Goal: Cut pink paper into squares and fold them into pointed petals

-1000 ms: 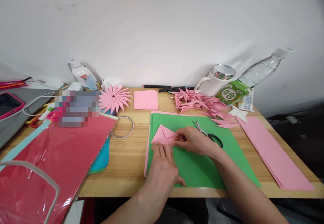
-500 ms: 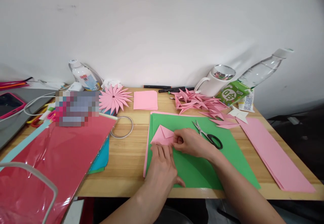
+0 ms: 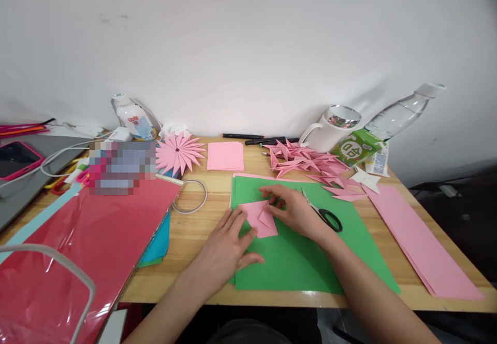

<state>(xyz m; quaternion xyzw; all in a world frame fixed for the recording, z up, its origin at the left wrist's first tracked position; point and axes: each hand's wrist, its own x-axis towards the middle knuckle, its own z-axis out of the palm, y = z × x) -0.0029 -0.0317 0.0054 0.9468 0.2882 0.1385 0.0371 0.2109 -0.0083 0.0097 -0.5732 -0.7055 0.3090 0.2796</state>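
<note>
A small folded square of pink paper (image 3: 253, 218) lies on a large green sheet (image 3: 306, 263), with a creased flap on its right side. My left hand (image 3: 233, 243) rests flat at the paper's left edge, fingers spread and fingertips touching it. At its upper right corner, my right hand (image 3: 293, 212) has thumb and curled fingers closed at the flap; the exact grip is partly hidden. Scissors (image 3: 330, 219) with black handles lie on the green sheet just right of that hand.
Behind are a pink paper pinwheel (image 3: 177, 150), a stack of pink squares (image 3: 225, 156) and a heap of folded pink pieces (image 3: 306, 160). A white mug (image 3: 330, 129) and plastic bottle (image 3: 402, 113) stand back right. Tape (image 3: 207, 194), red sheets (image 3: 116, 225) and pink strips (image 3: 423, 245) flank the green sheet.
The pink paper has turned, and its square shape now shows with the flap to the right. My left hand moved left and spread its fingers; my right hand shifted slightly up along the paper.
</note>
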